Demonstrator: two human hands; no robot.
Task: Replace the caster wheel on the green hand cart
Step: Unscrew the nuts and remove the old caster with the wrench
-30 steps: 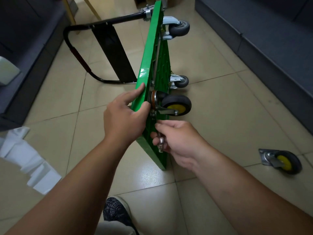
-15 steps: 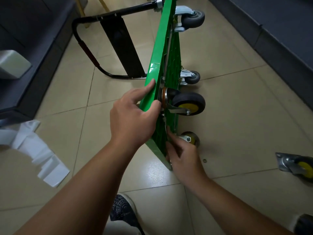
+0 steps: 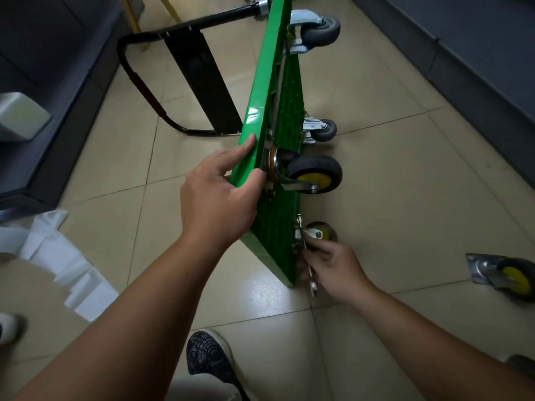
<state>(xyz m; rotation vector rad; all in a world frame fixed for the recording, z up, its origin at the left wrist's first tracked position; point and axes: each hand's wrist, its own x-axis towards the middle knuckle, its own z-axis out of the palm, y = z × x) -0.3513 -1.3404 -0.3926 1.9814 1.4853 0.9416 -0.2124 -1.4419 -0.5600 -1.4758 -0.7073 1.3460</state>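
The green hand cart (image 3: 272, 91) stands on its side edge on the tiled floor, underside facing right. My left hand (image 3: 217, 195) grips its upper edge beside a black caster with a yellow hub (image 3: 315, 175). Lower down, a second yellow-hubbed caster (image 3: 322, 231) sits at the cart's near bottom corner. My right hand (image 3: 333, 267) is closed around a small metal wrench (image 3: 311, 280) at that caster's mounting plate. Two grey casters (image 3: 321, 31) (image 3: 325, 130) sit at the cart's far end. A loose caster with a yellow hub (image 3: 506, 277) lies on the floor at the right.
The cart's black folded handle (image 3: 197, 62) lies on the floor to the left. Dark sofas (image 3: 477, 53) line both sides. White paper (image 3: 58, 256) lies at the left. My shoe (image 3: 208, 360) is near the bottom centre.
My right hand dropped from beside the upper yellow caster down to the lower caster near the floor, carrying the wrench. My left hand kept its hold on the cart's edge.
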